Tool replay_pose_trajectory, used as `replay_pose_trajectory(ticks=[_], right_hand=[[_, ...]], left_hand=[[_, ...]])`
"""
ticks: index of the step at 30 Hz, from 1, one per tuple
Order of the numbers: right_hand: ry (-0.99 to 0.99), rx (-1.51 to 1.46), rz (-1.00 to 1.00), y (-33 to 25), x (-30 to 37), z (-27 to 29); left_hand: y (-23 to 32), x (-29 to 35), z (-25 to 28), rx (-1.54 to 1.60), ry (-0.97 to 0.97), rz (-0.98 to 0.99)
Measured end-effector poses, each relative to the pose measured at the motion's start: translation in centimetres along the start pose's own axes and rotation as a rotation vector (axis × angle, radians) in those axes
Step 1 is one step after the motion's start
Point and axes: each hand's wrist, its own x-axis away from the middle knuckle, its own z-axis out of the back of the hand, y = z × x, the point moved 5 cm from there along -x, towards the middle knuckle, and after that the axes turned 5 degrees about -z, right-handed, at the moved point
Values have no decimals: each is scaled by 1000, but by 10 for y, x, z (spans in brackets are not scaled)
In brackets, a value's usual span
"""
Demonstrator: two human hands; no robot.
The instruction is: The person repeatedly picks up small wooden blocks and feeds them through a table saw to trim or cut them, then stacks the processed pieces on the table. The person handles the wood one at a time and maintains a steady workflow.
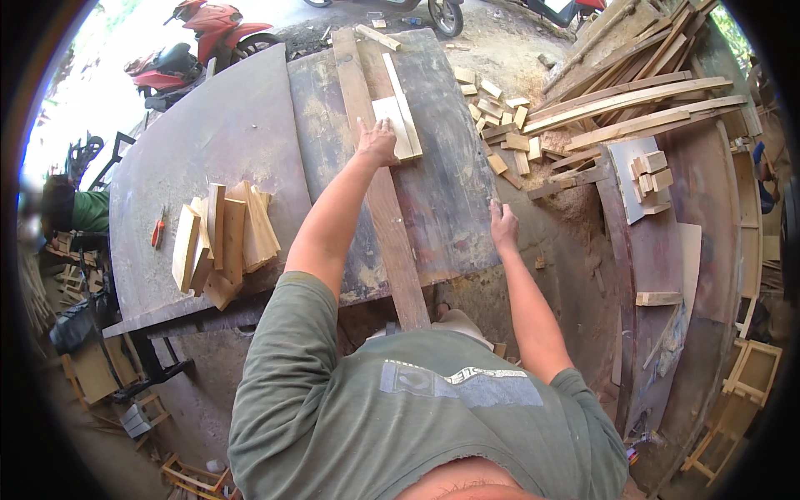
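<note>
My left hand point(379, 143) lies with fingers spread on a short pale wooden board point(402, 132), its near side over a long brown plank point(387, 225). The plank runs lengthwise along the table and juts past the near edge towards my body. Against the board's right side lies a narrow pale wood strip point(398, 87), pointing away from me. My right hand point(504, 227) is at the table's right edge, fingers stretched out and apart, with nothing visible in it. Its underside is hidden.
Left on the worn tabletop point(225, 125) stand several wood pieces point(223, 242) and an orange-handled tool point(157, 233). Wood offcuts point(504, 121) litter the ground at right, near long stacked slats point(633, 104). A bench point(642, 267) holds small blocks point(652, 175). Motorbikes point(217, 33) stand beyond.
</note>
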Motion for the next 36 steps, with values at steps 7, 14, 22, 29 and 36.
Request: replay_pose_trajectory(ticks=[7, 14, 22, 29, 36], right_hand=[[-7, -5, -2, -19, -2, 9], [-25, 55, -35, -27, -1, 13], [-65, 63, -67, -28, 1, 8], [-69, 94, -96, -34, 0, 17], [-72, 107, -63, -52, 1, 22]], left_hand=[[-52, -56, 8, 30, 12, 5], [-120, -146, 51, -38, -9, -43], [-182, -203, 80, 6, -110, -341], [-181, -169, 121, 266, 65, -119], [-230, -148, 79, 354, 406, 221]])
